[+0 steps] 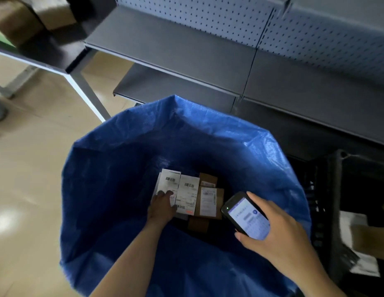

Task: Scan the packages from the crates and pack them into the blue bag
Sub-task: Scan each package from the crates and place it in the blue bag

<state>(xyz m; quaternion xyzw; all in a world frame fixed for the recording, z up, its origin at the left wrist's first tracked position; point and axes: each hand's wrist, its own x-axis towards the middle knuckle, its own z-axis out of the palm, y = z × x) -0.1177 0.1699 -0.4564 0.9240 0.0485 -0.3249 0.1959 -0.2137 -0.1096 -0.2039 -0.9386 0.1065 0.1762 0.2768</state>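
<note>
— Reaching deep into the big blue woven plastic bag (122, 168), that left hand (163, 205), arm stretched nearly straight down. Has it got hold of the parcel?

— I cannot tell. Its fingers lie across the lower end of the flat white-labelled package (168, 183) at the bottom of the bag, but the thumb is hidden, so it may be gripping or only pressing.

— And the right hand (279, 230)?

— It hovers over the bag's mouth, thumb and fingers clasped round the black handheld scanner (247, 217), lit screen facing up.

— How would you set that package down well?

— Lay it flat, label up, beside the other white-labelled parcel (188, 195) and the small brown cardboard boxes (208, 202) lying there, edges snug so the layer stays level. Then let go cleanly and lift the hand straight up, without dragging the bag's wall inward.

— More to fetch?

— I'd judge so: the black plastic crate (334, 200) on the right seems to hold further packages.
</note>
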